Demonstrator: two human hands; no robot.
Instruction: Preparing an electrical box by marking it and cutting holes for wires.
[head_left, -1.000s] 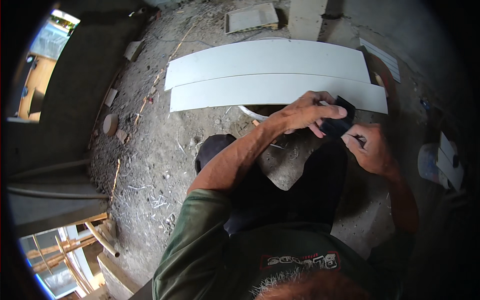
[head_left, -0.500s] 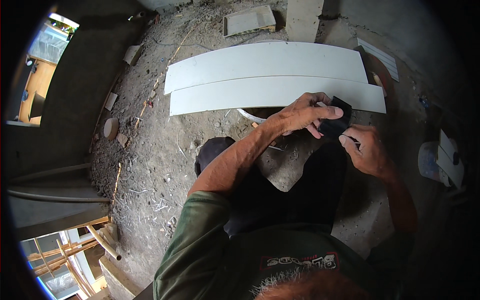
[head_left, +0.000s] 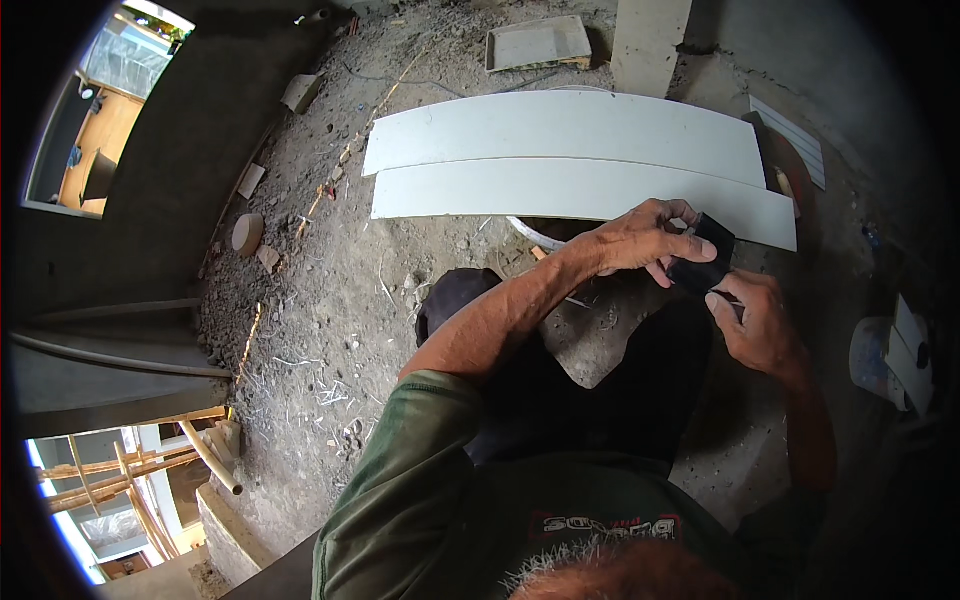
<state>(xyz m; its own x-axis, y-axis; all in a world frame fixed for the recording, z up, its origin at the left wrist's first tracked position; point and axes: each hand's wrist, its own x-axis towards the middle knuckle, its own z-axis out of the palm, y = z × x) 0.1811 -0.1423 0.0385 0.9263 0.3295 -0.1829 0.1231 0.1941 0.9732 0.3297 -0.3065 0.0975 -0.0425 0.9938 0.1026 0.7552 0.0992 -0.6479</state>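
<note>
Flat black rectangular piece [head_left: 703, 276], material unclear: held in the air by the near edge of the long white flat board [head_left: 560, 190], toward its right corner. Left hand [head_left: 645, 238]: grip closed on the piece, thumb across its face. Right hand [head_left: 755, 325]: fingers at its lower edge; grip, cannot tell. Step, as judged: two-handed handling; next move calls for steady left support. Markings: white-and-red lettering [head_left: 570, 524] on dark green fabric shirt [head_left: 500, 500]; none seen on the piece.

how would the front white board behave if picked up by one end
The front white board would probably bend a little, being long and thin-edged. That thinness suggests it may be light for its length. Its face looks smooth, so it might slip.
</note>
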